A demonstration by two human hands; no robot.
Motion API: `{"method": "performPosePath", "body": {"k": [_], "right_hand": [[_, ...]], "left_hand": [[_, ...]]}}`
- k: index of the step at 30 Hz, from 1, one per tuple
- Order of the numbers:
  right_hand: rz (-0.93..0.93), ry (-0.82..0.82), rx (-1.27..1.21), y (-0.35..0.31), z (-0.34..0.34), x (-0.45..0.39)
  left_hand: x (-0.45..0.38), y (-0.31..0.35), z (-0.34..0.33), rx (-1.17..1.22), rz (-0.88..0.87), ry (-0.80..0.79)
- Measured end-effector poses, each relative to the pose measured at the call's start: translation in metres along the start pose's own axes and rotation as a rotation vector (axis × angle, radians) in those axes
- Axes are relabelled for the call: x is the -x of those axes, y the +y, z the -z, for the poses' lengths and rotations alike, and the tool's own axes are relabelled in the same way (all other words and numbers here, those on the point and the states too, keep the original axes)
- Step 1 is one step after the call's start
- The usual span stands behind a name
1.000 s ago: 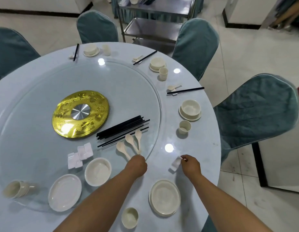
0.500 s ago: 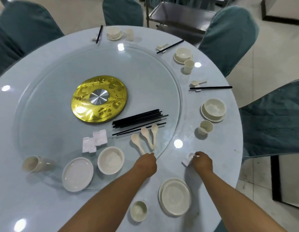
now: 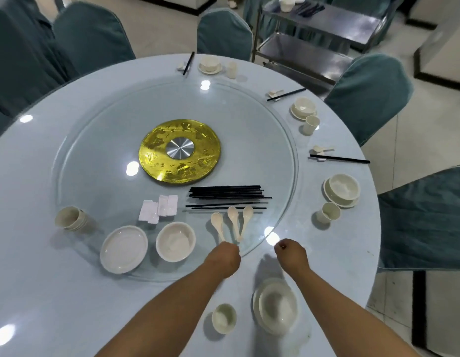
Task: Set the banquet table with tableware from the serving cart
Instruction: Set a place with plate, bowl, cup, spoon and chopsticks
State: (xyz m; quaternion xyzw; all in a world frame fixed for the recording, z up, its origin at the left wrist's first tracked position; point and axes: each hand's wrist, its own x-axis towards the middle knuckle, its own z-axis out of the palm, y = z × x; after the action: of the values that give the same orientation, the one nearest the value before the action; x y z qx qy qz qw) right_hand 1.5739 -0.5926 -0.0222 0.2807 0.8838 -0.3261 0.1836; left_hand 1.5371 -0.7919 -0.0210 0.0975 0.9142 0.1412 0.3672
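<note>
Three cream spoons (image 3: 234, 222) lie side by side on the glass turntable (image 3: 292, 161), below a pile of black chopsticks (image 3: 229, 195). My left hand (image 3: 225, 256) is curled at the spoons' handle ends and pinches one there; its fingers are hidden behind the knuckles. My right hand (image 3: 290, 253) hovers curled over the table just right of it. The white chopstick rest it pinched earlier is out of sight in or under that hand. Nearest me stand a bowl on a plate (image 3: 275, 305) and a small cup (image 3: 223, 318).
The turntable also carries white chopstick rests (image 3: 159, 208), a bowl (image 3: 175, 240), a plate (image 3: 123, 248), stacked cups (image 3: 69, 217) and a gold disc (image 3: 179, 152). Set places ring the far and right rim. Teal chairs (image 3: 427, 222) surround the table; the steel cart (image 3: 314, 34) stands behind.
The view tilted and swung right. My right hand drew in toward the left hand, and the chopstick rest went out of sight. My left hand stayed at the spoon handles.
</note>
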Motion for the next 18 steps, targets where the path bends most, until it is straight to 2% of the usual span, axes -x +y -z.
{"method": "performPosePath", "body": {"k": [4,7,11,18], "right_hand": [[0.016,-0.011,0.026,-0.018,-0.012,0.009],[0.033,-0.027,0.062,-0.026,-0.022,0.014],[0.073,-0.037,0.079,-0.031,-0.034,0.022],[0.044,-0.076,0.024,-0.032,-0.03,0.028]], "left_hand": [[0.008,-0.019,0.017,-0.008,0.067,0.138],[0.007,-0.032,0.02,0.093,0.103,0.2],[-0.001,-0.04,0.021,0.25,0.114,0.237],[-0.022,-0.037,0.021,0.328,0.186,0.219]]}}
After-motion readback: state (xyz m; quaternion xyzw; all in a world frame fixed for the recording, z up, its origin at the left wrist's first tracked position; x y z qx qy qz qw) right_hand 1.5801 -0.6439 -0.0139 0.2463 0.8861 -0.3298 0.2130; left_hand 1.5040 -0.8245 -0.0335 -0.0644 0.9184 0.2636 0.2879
